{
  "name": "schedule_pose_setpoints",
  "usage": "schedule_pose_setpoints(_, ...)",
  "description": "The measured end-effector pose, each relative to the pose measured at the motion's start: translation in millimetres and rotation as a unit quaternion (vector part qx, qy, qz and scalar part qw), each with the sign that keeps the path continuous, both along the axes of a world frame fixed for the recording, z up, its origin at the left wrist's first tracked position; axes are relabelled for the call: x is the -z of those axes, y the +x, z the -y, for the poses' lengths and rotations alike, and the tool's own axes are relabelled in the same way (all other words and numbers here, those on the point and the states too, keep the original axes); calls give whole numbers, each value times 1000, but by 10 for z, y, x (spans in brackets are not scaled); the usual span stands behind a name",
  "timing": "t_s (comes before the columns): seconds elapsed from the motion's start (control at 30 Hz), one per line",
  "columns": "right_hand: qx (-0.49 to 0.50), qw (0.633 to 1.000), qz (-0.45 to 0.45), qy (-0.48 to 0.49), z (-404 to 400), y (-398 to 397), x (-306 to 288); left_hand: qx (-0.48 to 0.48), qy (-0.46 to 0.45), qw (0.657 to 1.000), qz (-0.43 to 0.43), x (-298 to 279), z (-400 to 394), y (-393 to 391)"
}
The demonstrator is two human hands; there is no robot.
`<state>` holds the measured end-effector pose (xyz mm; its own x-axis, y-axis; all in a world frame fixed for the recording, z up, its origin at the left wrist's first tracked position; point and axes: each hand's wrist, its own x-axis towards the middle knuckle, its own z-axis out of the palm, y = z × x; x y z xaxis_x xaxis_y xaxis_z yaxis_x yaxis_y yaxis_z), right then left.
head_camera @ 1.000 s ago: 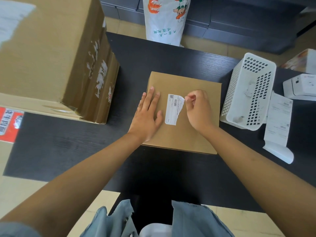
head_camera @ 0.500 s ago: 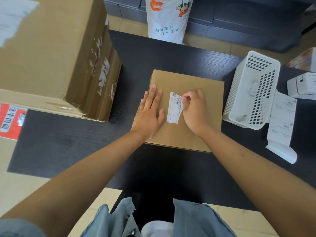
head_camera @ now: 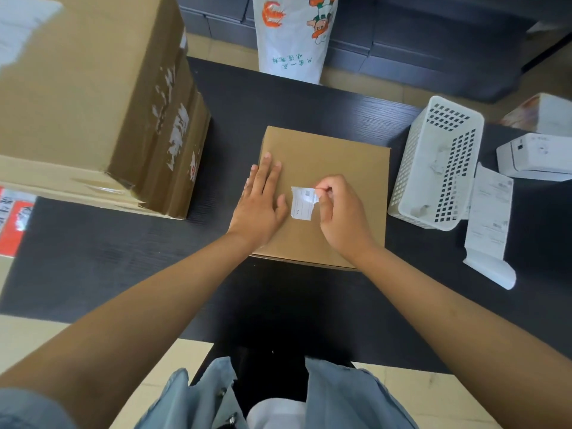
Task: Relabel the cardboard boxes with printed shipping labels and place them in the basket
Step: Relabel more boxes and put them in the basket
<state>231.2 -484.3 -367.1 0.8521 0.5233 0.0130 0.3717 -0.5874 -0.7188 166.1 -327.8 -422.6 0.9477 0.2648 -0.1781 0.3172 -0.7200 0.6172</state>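
Looking down from head height onto a dark desk [head_camera: 309, 97]. Lying flat at the centre of the desk: a small brown cardboard box [head_camera: 334, 156], closed. Pressing down on the box's left part: the left hand [head_camera: 258, 201], palm flat, fingers straight and together, pointing toward the far edge. Pinching the top right corner of a white shipping label [head_camera: 301, 202]: the right hand [head_camera: 342, 216], thumb and forefinger closed on the paper, other fingers curled. Peeling up from the middle of the box top, with its upper part folding over and its lower part seeming to be stuck down: that same label. Lying on its side near the right edge of the desk, just beside the box: a white perforated basket [head_camera: 433, 168]. Trailing toward the near edge, just right of the basket: a curling strip of printed labels [head_camera: 489, 227]. Sitting at the far right edge: a white label printer [head_camera: 535, 157]. Taking up the far left corner: a large cardboard carton [head_camera: 93, 97] with torn label remains on its side. Standing beyond the far edge: a white printed bag [head_camera: 292, 35].
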Motion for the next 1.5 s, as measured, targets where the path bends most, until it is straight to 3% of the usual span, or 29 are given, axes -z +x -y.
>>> schedule_pose_setpoints(0.47, 135, 984, 10, 119, 199, -236, -75, 17, 13, 1000, -4, -29, -30, 2)
schedule_pose_setpoints(0.63, 292, 928, 29, 228, 208, -50, -185, 22, 25, 999, -10, -6, -23, 6)
schedule_pose_setpoints(0.73, 194, 975, 17, 111, 310, 52, -157, 23, 20, 999, -13, -9, -24, 5)
schedule_pose_setpoints(0.83, 44, 994, -98, -9, 285, -27, -33, 22, 13, 1000, -14, -23, -27, 5)
schedule_pose_setpoints(0.93, -75, 988, -43, -131, 165, -100, 87, 28, 10, 999, -18, -24, -38, 1)
schedule_pose_setpoints(1.1, -105, 982, -2, -158, 16, -104, 66, 28, 20, 999, -18, -33, -35, -2)
schedule_pose_setpoints(1.2, -3, 998, -35, -54, 61, -120, -39, 30, 27, 999, -22, -42, -26, 6)
schedule_pose_setpoints(1.3, 93, 995, 2, 43, 191, -20, -181, 26, 40, 999, -23, -62, -17, 5)
schedule_pose_setpoints(1.4, 130, 991, 32, 19, 419, 114, -233, 23, 70, 997, -35, -100, -5, -11)
schedule_pose_setpoints(1.5, 232, 972, 33, -5, 728, 230, -177, 35, 97, 994, -32, -150, 5, 10)
